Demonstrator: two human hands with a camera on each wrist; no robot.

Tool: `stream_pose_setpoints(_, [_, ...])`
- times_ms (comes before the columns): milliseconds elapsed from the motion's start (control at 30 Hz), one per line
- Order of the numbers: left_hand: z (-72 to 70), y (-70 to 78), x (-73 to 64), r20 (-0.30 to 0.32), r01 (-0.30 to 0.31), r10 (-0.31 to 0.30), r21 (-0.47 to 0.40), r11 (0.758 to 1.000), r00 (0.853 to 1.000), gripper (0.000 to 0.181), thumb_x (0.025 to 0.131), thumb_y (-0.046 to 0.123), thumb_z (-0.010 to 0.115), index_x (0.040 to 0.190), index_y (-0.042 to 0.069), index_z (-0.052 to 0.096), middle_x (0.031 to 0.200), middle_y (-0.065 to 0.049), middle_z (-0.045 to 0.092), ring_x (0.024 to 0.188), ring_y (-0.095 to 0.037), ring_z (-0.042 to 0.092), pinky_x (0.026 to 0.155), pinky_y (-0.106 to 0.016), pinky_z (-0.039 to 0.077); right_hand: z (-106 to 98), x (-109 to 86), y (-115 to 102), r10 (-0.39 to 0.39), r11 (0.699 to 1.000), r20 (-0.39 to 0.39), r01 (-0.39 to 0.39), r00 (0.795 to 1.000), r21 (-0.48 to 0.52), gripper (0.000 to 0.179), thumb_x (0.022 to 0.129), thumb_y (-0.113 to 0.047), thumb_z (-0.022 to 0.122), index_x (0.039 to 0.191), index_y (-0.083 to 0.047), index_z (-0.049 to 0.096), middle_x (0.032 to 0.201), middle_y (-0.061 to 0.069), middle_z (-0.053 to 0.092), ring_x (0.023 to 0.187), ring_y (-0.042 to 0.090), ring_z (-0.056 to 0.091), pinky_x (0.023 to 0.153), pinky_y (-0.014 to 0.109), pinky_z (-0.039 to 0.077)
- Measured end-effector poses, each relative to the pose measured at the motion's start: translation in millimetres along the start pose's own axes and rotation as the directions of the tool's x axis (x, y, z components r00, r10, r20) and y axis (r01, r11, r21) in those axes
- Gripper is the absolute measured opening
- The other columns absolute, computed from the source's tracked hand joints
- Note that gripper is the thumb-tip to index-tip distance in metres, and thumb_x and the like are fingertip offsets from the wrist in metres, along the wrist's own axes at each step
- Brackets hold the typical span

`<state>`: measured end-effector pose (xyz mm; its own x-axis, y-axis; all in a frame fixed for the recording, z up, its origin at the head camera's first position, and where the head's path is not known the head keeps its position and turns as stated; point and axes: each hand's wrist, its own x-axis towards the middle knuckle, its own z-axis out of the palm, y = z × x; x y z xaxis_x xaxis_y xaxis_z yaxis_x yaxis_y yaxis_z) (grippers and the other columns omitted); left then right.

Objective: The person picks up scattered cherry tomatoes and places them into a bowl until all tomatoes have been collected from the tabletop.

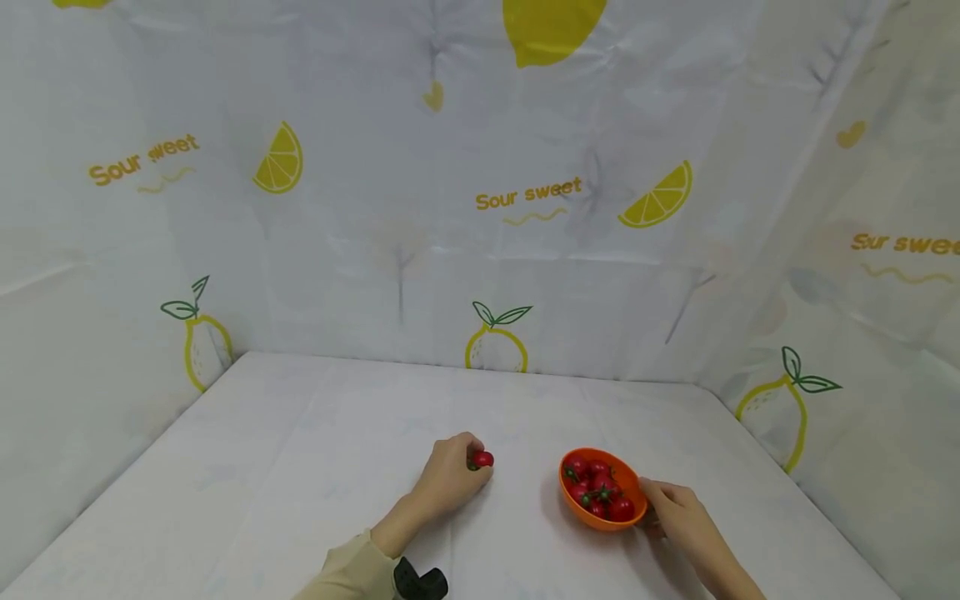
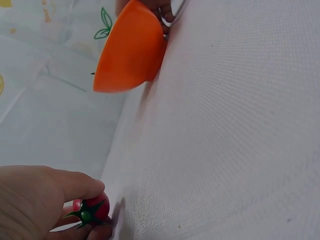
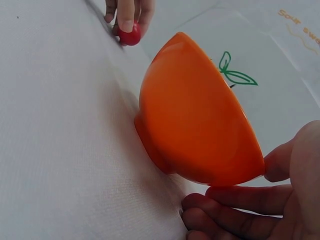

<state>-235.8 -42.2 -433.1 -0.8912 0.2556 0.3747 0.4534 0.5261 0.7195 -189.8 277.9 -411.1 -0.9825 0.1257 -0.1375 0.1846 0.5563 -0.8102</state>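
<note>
Between the thumb and fingers of my left hand [image 1: 447, 479] is a small red tomato [image 1: 483, 459] with a green stem end, low over the table. The left wrist view shows the same tomato [image 2: 101, 206] with its green leaves toward the palm. To the right, an orange bowl [image 1: 628, 475] stands on the table, with several red tomatoes [image 1: 602, 486] in it. My right hand [image 1: 682, 521] grips the bowl's right side. In the right wrist view, its thumb [image 3: 277, 162] lies at the rim and its fingers [image 3: 245, 200] are under the outer wall.
A white cloth covers the table [image 1: 330, 450]. Behind and beside it hang white sheets [image 1: 337, 233] printed with lemons and lettering. A dark band with a black device [image 1: 420, 581] is on my left wrist, by a beige sleeve [image 1: 348, 571].
</note>
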Motion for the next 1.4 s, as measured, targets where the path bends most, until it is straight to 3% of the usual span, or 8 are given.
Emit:
stream_pose_setpoints(967, [-2.0,0.1,-0.3,0.015,-0.001,0.001,0.001,1.000,1.000,0.017,0.085,0.007,0.073,0.099,-0.001,0.066,0.085,-0.003,0.064,0.074,-0.012,0.056,0.066,-0.028,0.049,0.7,0.0,0.2,-0.047,0.999,-0.005,0.047,0.999,0.000,0.051,0.105,-0.026,0.038,0.125,0.018,0.054,0.089,0.008,0.065,0.078,0.020,0.059,0.065,0.035,0.051])
stream_pose_setpoints(1400, [-1.2,3.3,-1.9,0.022,-0.022,0.022,-0.003,1.000,1.000,0.018,0.086,0.006,0.073,0.099,-0.003,0.065,0.088,-0.006,0.065,0.075,-0.013,0.057,0.066,-0.028,0.050,-0.2,0.0,1.4,-0.016,1.000,-0.002,0.016,1.000,-0.008,0.055,0.105,-0.029,0.038,0.129,0.020,0.050,0.091,0.010,0.066,0.078,0.020,0.060,0.066,0.035,0.051])
